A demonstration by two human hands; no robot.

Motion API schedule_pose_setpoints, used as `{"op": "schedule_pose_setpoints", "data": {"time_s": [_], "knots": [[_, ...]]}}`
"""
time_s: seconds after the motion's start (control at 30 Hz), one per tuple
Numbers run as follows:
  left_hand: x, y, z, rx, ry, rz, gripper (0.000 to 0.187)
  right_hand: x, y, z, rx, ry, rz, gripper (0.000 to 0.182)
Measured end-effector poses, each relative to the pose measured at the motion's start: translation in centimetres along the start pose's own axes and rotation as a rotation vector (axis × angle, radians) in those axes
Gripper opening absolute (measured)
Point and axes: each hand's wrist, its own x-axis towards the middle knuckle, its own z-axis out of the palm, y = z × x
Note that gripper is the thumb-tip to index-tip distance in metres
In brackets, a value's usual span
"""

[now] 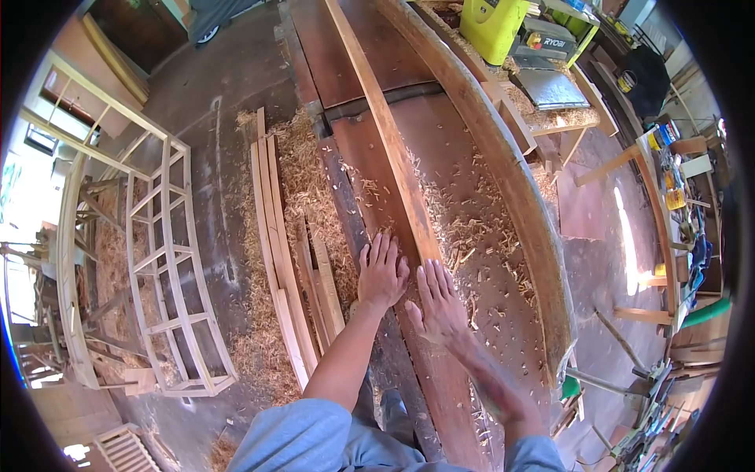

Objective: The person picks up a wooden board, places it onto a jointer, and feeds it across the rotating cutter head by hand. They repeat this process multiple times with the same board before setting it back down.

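A long, narrow wood strip (387, 126) lies lengthwise on the reddish-brown workbench (393, 47), running away from me. My right hand (438, 303) is open, fingers stretched forward, its fingertips at the strip's near end. To the left of the strip, my left hand (383, 271) rests open and palm down on the bench, fingers pointing away. Curled wood shavings (480, 228) are scattered over the bench right of the strip. The palms hide whatever lies directly beneath them.
A thick curved plank (503, 149) edges the bench's right side. Several wood strips (271, 212) lie among shavings on the floor at left, beside a slatted wooden frame (169, 259). At upper right stands a green Ryobi machine (495, 27). Tools crowd the far right.
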Motion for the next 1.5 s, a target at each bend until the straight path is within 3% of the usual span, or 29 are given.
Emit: {"op": "schedule_pose_setpoints", "data": {"time_s": [0.43, 0.5, 0.7, 0.8, 0.9, 1.0, 1.5], "knots": [[-0.3, -0.2, 0.1, -0.012, -0.11, -0.011, 0.058, 8.4, 1.5, 0.6, 0.028, 0.072, -0.021, 0.079], [0.0, -0.2, 0.3, 0.092, -0.188, -0.044, 0.072, 9.6, 1.5, 0.3, 0.038, 0.071, -0.023, 0.081], [0.0, 0.1, -1.3, -0.085, -0.161, -0.05, 0.069, 13.3, 2.3, -0.1, 0.004, 0.05, -0.043, 0.088], [-0.1, -0.1, -1.8, -0.069, -0.261, -0.024, 0.072, 15.1, 2.7, -0.2, -0.014, 0.039, -0.046, 0.092], [0.1, -0.1, -1.7, -0.171, -0.139, -0.011, 0.063, 16.8, 3.3, -0.3, -0.032, 0.018, -0.038, 0.095], [0.2, -0.1, -2.0, -0.164, -0.143, -0.012, 0.06, 18.5, 4.0, -0.2, -0.004, 0.031, -0.048, 0.1], [-0.2, 0.1, -1.4, -0.239, -0.127, -0.041, 0.053, 27.1, 6.1, -0.6, -0.073, 0.034, -0.039, 0.099]]}}
